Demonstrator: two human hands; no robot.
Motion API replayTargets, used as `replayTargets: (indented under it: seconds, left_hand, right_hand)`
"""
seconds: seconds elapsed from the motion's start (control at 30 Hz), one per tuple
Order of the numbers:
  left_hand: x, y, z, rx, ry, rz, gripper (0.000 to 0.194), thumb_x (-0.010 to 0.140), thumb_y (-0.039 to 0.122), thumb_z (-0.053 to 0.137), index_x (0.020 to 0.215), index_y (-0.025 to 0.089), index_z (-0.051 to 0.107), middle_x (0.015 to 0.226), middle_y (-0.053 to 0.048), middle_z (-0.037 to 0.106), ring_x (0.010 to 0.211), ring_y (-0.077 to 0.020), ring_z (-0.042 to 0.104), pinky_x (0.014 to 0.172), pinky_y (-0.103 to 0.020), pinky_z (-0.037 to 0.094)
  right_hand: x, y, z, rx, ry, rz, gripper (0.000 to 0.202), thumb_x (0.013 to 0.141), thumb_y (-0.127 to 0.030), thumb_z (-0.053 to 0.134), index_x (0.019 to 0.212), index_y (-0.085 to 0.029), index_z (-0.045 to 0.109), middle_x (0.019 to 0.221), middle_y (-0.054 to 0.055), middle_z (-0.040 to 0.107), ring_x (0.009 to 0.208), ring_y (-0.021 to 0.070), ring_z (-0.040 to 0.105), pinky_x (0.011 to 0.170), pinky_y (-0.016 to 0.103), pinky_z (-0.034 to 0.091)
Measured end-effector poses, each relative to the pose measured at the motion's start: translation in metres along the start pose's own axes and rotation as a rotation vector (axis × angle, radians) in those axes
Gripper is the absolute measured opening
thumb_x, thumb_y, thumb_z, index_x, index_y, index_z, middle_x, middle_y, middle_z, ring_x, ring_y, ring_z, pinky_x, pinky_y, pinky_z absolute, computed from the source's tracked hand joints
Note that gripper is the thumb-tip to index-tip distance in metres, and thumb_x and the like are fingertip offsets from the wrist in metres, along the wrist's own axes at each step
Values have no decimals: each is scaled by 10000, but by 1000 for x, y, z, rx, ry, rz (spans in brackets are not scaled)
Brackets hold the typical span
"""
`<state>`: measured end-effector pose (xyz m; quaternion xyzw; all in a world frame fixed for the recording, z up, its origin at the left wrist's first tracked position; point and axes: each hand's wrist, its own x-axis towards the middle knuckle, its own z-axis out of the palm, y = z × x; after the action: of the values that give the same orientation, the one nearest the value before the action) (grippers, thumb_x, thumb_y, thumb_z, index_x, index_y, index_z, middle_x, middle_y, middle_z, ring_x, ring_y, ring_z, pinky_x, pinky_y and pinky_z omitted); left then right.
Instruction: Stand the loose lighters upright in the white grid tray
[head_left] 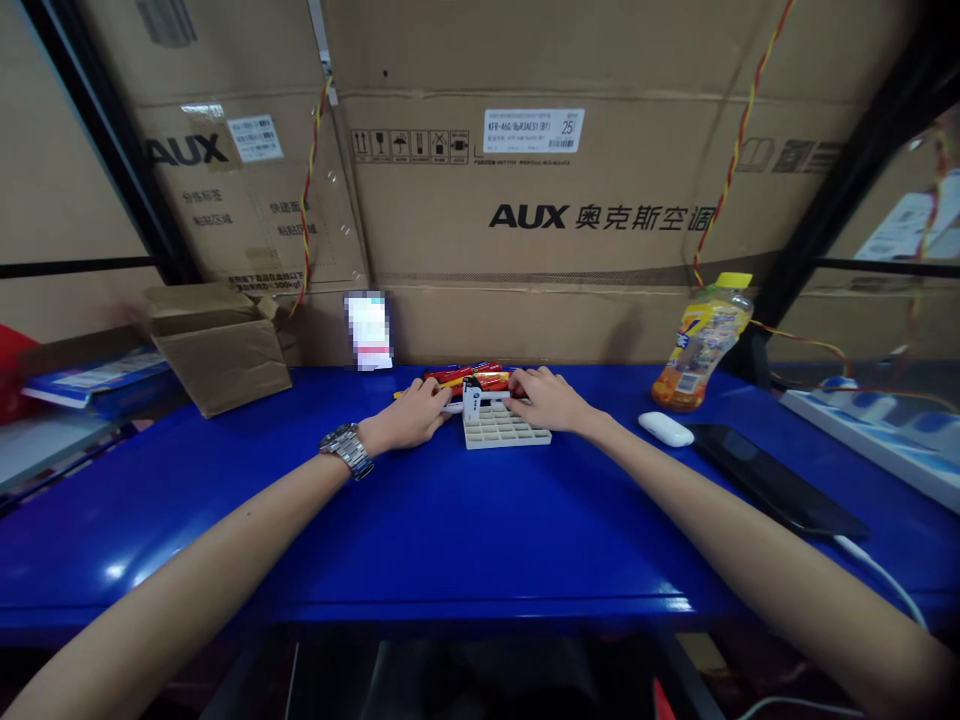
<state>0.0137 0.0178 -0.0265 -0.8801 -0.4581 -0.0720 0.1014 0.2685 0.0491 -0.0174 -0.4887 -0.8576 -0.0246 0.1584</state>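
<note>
A white plastic grid tray (506, 428) lies on the blue table (450, 520), far from me near the cardboard wall. A small white upright part (471, 397) stands at the tray's back left corner. Red and yellow packets or tools (472, 376) lie just behind it. My left hand (411, 415), with a metal watch on the wrist, rests left of the tray with fingers reaching toward the white part. My right hand (546, 398) rests over the tray's back right edge, fingers bent down. What the fingers grip is hidden.
An open cardboard box (221, 345) sits at the back left, a juice bottle (701, 345) at the back right. A white earbud case (666, 429) and a dark phone (776, 480) with a cable lie to the right. Large cartons form the back wall.
</note>
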Motion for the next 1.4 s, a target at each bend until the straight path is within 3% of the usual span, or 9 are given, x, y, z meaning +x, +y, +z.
replayTargets:
  seconds: [0.2,0.37,0.6,0.77,0.83,0.97,1.13,1.27,1.4]
  left_hand:
    - [-6,2,-5,-71,-38,-20,346,944,346,327,1077,108,540,1005,-182,589,863,-275,532,769,-419,430]
    - [-8,0,-6,-199,-26,-68,267,897,375,407,936,149,544,974,-133,594,825,-225,553,753,-362,440]
    - [-7,-5,-13,-451,164,-258,221,837,340,496,973,168,532,697,-58,621,562,-167,530,506,-282,340]
    - [-5,-4,-19,-568,375,-318,176,773,293,584,885,157,586,666,-22,610,575,-133,511,522,-255,354]
    - [-4,-5,-21,-601,396,-345,188,765,271,585,894,139,621,662,-14,596,579,-124,501,540,-254,368]
    - [-4,-5,-23,-668,417,-359,224,789,278,576,929,136,677,735,-45,632,654,-140,539,604,-269,418]
    - [-3,2,-25,-1029,391,-305,229,848,323,553,959,133,614,941,-115,678,819,-176,643,696,-293,502]
    - [-3,9,-26,-1264,351,-326,209,910,346,478,1018,169,506,800,-64,644,670,-138,642,599,-264,522]
    - [-2,13,-25,-1265,480,-301,204,929,375,458,1003,196,522,575,46,463,472,-80,483,485,-216,476]
  right_hand:
    - [-4,0,2,5,-59,-3,209,860,-375,448,920,-185,511,971,115,638,921,268,540,692,352,344]
    - [-2,5,9,101,-41,85,253,817,-407,506,918,-175,503,975,127,641,882,272,507,732,370,342]
    - [-2,10,9,163,-82,57,255,817,-391,534,928,-185,634,890,100,657,841,253,502,771,389,327]
    - [-7,8,8,122,-4,-16,184,856,-329,489,832,-194,611,956,131,622,918,284,491,752,401,348]
    - [-9,5,7,242,61,-78,177,899,-326,430,865,-190,539,934,121,610,867,246,522,745,387,377]
    - [-9,-1,6,703,152,-107,173,956,-382,341,975,-217,389,840,33,593,645,146,545,637,320,427]
    - [-7,-14,4,971,336,-52,267,905,-413,446,1079,-215,405,734,-22,487,579,118,473,564,289,412]
    - [-9,-24,2,1154,356,30,263,854,-415,498,1008,-213,433,844,25,555,690,135,545,607,292,447]
    - [-11,-30,1,1353,290,95,225,807,-352,539,919,-241,378,769,-6,558,631,126,543,585,290,447]
